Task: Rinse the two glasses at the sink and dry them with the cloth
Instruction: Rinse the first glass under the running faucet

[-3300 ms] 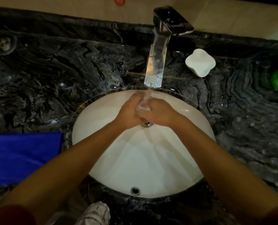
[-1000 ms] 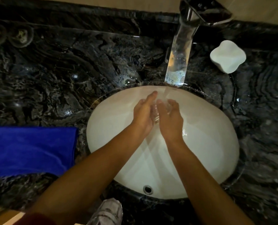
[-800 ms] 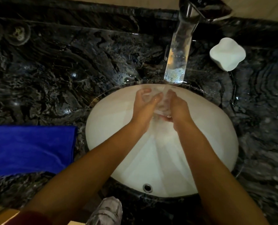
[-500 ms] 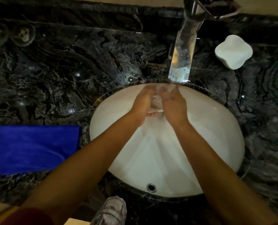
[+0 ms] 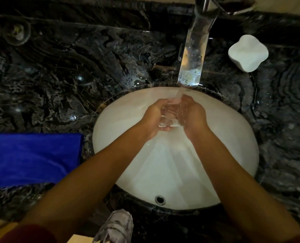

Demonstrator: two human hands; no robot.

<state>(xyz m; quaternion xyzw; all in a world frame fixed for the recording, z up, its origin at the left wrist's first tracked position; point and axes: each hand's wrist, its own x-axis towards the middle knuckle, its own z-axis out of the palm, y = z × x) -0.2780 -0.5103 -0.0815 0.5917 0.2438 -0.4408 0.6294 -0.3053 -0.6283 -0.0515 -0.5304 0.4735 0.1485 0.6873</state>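
The dark veined marble surface (image 5: 61,71) fills most of the view, with the white oval sink basin (image 5: 233,146) sunk into it and a flat blue cloth (image 5: 32,158) lying on it just left of the basin. A chrome tap with a clear spout (image 5: 193,57) pours a stream into the basin, and a white four-lobed soap dish (image 5: 248,52) sits to its right. Two round rims at the far left edge are too dark to identify.

Over the basin, the left hand (image 5: 152,118) and right hand (image 5: 194,116) curl around a small clear drinking glass (image 5: 169,116), one on each side, fingers wrapped against its wall. Half a second ago the glass sat lower between closed-in palms; now it is tilted with its mouth raised toward the tap, and the stream meets its rim. That suggests the inside is being flushed, so rinsing of this glass is probably well along. A second glass cannot be picked out with certainty, and the cloth lies unused, so drying has apparently not begun
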